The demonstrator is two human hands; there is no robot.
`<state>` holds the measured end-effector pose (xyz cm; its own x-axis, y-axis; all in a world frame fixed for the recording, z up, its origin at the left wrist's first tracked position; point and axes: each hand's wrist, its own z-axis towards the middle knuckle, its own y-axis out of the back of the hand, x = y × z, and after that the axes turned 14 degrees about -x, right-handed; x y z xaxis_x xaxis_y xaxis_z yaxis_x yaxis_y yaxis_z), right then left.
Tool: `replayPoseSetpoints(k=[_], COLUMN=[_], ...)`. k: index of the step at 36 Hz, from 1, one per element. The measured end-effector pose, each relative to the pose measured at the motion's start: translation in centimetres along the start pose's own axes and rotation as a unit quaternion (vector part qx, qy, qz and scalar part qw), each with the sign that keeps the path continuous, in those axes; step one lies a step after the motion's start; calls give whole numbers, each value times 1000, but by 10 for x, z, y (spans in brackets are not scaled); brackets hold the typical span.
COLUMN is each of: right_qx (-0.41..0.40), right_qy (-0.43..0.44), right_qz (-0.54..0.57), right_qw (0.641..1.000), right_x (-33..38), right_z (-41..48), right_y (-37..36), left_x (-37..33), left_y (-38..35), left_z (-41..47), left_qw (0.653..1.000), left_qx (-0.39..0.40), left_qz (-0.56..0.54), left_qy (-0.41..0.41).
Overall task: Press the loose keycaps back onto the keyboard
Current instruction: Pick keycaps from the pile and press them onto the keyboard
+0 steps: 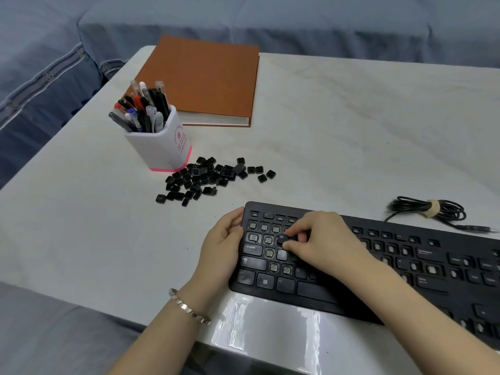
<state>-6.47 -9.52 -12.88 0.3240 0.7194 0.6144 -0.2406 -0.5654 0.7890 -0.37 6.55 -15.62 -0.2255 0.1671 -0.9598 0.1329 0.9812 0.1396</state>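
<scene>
The W keycap (282, 238) is in my right hand (322, 239). I pinch it between my thumb and my curled fingertips. It sits on the keyboard (338, 295), in the row of letters near the left end, and I can read the white W on it. I cannot tell if it is all the way down.

My left hand (224, 247) holds the left end of the keyboard, with its fingers curled against the edge. My two hands are close together, with only a few key spots between them.

Many spots on the keyboard have no cap and show small pale squares. On the keys that are in place I can read Caps Lock, S and C. The other words on the keys are too blurry to read.

The loose keycaps (208, 180) lie in a black pile on the desk (351, 131), behind the keyboard and a bit to the left, apart from my hands. Just behind the pile stands a white pen cup (162, 147) with a pink bottom. It has red writing that is too small to read. It is full of pens (140, 109).

Farther back lies a brown book (205, 79). A black cable (430, 209), tied in a bundle, lies behind the right part of the keyboard. I wear a bracelet (189, 307) on my left wrist. Blue cloth (40, 77) lies past the desk.
</scene>
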Motion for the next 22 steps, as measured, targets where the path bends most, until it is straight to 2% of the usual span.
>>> replayPoseSetpoints(k=[14,22], right_qx=[-4,-20], right_qy=[19,-25], right_qz=[-92,-17], right_qw=[996,999], right_x=[14,7], right_z=[2,-3], right_y=[-3,-7], left_x=[-2,2], left_y=[0,0], left_z=[-2,-1], left_qw=[1000,1000], left_qx=[2,3], left_qz=[-9,-4], left_qy=[-14,-16])
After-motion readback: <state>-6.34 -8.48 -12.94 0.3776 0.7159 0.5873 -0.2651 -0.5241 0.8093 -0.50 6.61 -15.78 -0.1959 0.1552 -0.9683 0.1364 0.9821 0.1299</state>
